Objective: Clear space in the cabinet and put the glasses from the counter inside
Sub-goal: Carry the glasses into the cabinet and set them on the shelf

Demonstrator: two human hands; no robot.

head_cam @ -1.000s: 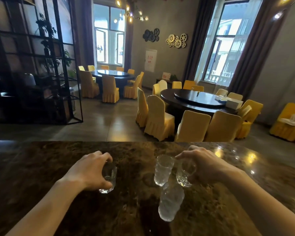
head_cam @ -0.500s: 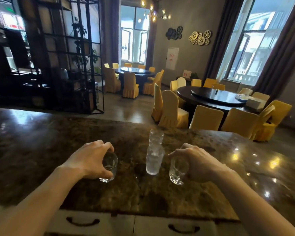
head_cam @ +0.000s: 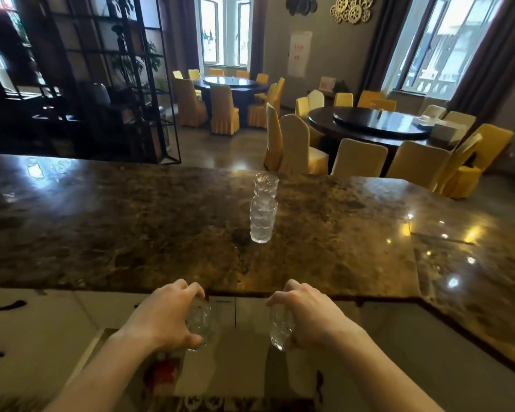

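My left hand [head_cam: 164,315] is shut on a clear textured glass [head_cam: 201,324], held off the brown marble counter [head_cam: 131,227], below its near edge. My right hand [head_cam: 308,315] grips a second clear glass [head_cam: 280,327] at the same height. Two more glasses stay on the counter: a nearer one [head_cam: 262,221] and one behind it [head_cam: 265,185]. Pale cabinet fronts [head_cam: 42,319] lie under the counter edge, with an open compartment [head_cam: 235,364] below my hands; something red [head_cam: 164,371] sits inside it.
The counter extends to the right in an L-shape [head_cam: 473,278]. Beyond it stand round dark dining tables [head_cam: 369,123] with yellow-covered chairs [head_cam: 359,159] and a black metal shelf [head_cam: 101,84] at the left.
Both hands have lifted their glasses off the counter and drawn them back and down, past the near edge, over the cabinet. The view has tilted downward.
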